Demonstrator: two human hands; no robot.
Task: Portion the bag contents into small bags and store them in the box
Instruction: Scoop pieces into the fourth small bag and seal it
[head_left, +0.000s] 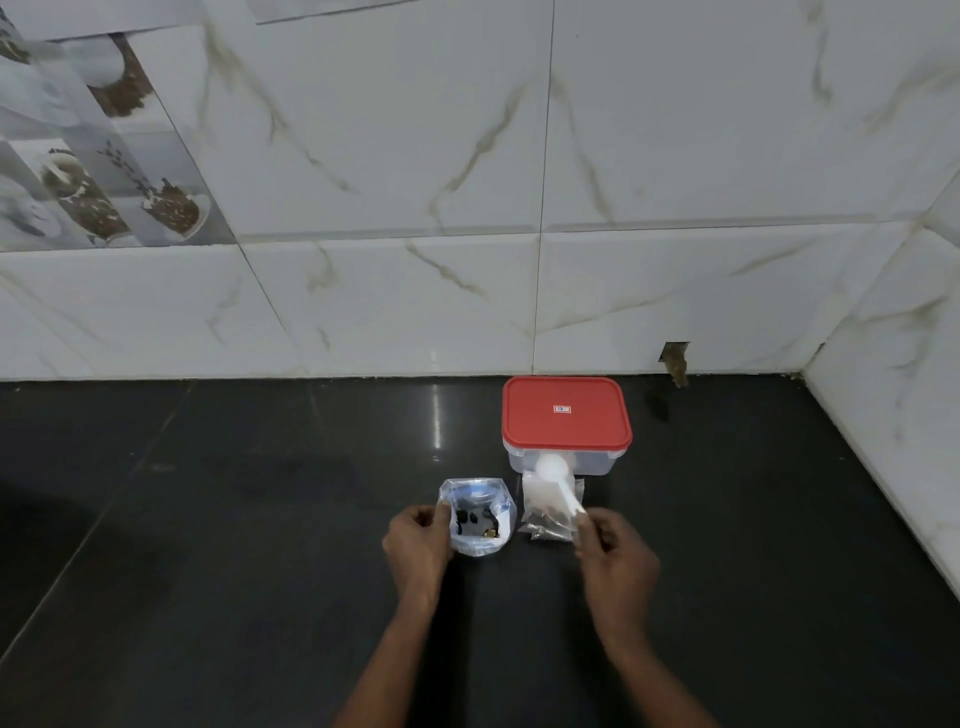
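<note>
An open clear plastic bag (478, 519) with dark contents stands on the black counter (260, 519). My left hand (418, 540) pinches its left rim. To its right lies a pile of small clear bags (545, 512). Over that pile my right hand (615, 556) holds a white plastic spoon (558, 480) by the handle, its bowl pointing away from me. Behind them sits a clear plastic box (566, 462) with a red lid (566, 413) on it.
A white marble-patterned tiled wall (519, 260) runs along the back of the counter and turns at the right corner (883, 364). A small broken hole (675, 358) shows in the wall base behind the box.
</note>
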